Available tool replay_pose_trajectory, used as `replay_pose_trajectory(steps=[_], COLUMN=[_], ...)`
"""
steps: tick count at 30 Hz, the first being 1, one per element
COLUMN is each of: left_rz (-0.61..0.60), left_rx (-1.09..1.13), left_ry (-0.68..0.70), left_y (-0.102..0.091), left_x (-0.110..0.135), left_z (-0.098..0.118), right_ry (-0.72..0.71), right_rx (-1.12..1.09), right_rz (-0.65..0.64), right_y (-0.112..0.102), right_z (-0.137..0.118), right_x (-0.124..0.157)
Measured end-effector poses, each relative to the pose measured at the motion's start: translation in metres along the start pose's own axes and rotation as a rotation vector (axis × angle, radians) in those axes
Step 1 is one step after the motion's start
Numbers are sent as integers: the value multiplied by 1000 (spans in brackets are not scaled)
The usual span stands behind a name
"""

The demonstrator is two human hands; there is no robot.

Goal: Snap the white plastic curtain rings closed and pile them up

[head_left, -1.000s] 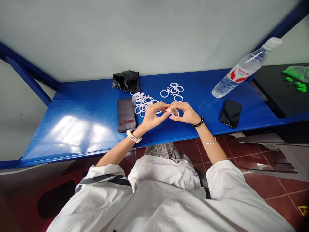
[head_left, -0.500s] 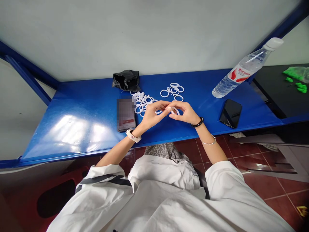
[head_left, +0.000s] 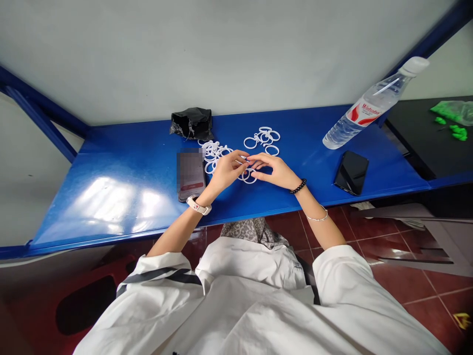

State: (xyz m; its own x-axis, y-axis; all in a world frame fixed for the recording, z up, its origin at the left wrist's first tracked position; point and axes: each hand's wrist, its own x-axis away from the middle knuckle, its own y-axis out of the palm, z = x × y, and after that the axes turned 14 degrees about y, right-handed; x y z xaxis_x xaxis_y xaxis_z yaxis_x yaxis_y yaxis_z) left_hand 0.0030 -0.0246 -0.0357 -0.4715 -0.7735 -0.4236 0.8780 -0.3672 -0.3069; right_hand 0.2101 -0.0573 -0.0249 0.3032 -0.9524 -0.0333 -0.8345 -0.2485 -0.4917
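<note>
My left hand (head_left: 228,171) is over the table with its thumb and fingers apart, nearest a few white plastic rings. Facing it, my right hand (head_left: 279,171) also has its thumb and fingers spread, the fingertips of both hands almost meeting. A white ring (head_left: 250,183) lies between the two thumbs, overlapping another; whether a fingertip touches it I cannot tell. Left of my hands is a pile of white rings (head_left: 211,152) with small eyelets, partly hidden by the left hand. Beyond my right hand sits a smaller group of white rings (head_left: 266,138).
A smartphone (head_left: 191,180) lies left of the pile, with a crumpled black plastic bag (head_left: 192,123) behind. On the right are a water bottle (head_left: 364,111) and a black phone (head_left: 352,172). The blue table (head_left: 129,148) meets a wall; green pieces (head_left: 458,132) lie farther right.
The white ring pinched between my hands is now out of my fingers, low among the rings between them. My hands have opened, and the right has shifted slightly left.
</note>
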Motion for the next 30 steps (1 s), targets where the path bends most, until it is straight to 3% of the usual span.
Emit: replay_pose_trajectory(steps=[6, 11, 17, 19, 22, 26, 30], left_rz=[117, 85, 57, 55, 19, -46, -118], left_rx=[-409, -604, -650, -671, -629, -464, -331], left_ry=[145, 171, 140, 137, 168, 256, 319], left_y=[-17, -19, -18, -18, -15, -8, 2], left_x=[-6, -7, -5, -5, -5, -3, 1], left_z=[-2, -8, -5, -1, 5, 9, 8], right_ry=[171, 280, 372, 351, 247, 145, 157], right_rx=[467, 666, 710, 632, 315, -167, -367], right_rz=[430, 448, 396, 401, 376, 194, 60], right_y=[-16, -25, -22, -20, -19, -15, -12], right_z=[14, 29, 22, 17, 13, 7, 0], right_x=[-3, -2, -4, -5, -5, -3, -1])
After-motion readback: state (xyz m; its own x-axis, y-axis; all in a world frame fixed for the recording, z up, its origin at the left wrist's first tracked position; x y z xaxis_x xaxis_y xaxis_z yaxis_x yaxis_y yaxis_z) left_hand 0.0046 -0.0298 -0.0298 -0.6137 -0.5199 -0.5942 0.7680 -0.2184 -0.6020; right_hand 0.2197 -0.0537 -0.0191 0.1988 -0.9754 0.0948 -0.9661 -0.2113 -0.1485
